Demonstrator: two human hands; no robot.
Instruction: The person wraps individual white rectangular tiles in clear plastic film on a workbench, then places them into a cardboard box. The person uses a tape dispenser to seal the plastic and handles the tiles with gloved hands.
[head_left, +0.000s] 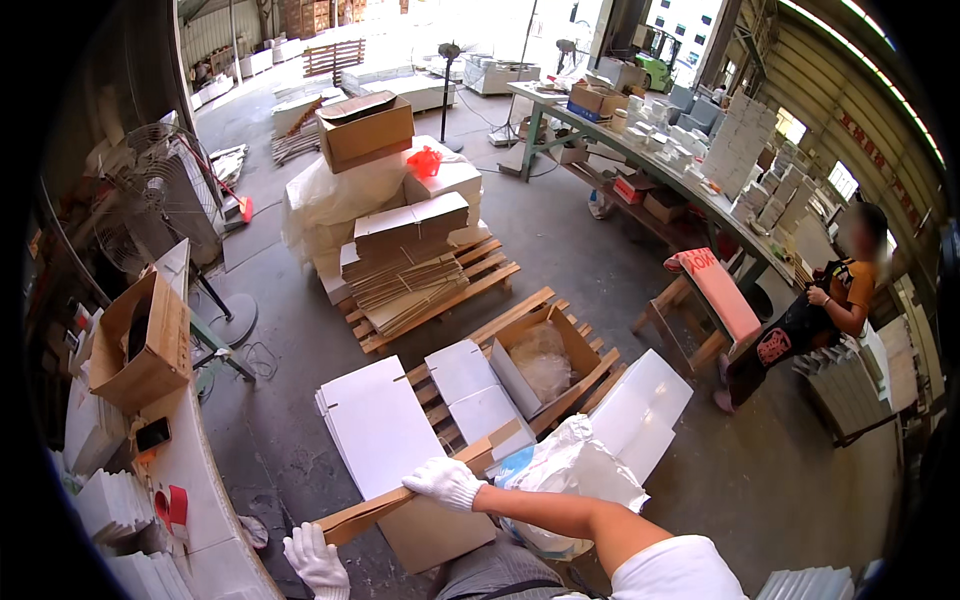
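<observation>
A brown cardboard box (437,528), folded nearly flat, stands on edge in front of me and slants up to the right. My right hand (446,484), in a white glove, is closed over its upper edge near the middle. At the box's lower left end is my left hand (318,564), also gloved in white. Its fingers are stretched out beside the cardboard, and whether they touch it is hard to see. Just beyond the box lies a stack of flat white cardboard sheets (378,425). A crumpled white plastic sack (580,480) sits beside my right forearm.
Wooden pallets (490,265) bear bundled flat cardboard (410,265) and an opened carton (545,360). A worktable (215,490) on the left holds a carton (140,345), a phone (153,434) and a red tape dispenser (172,508). A co-worker (815,310) stands at right near a long bench (640,150).
</observation>
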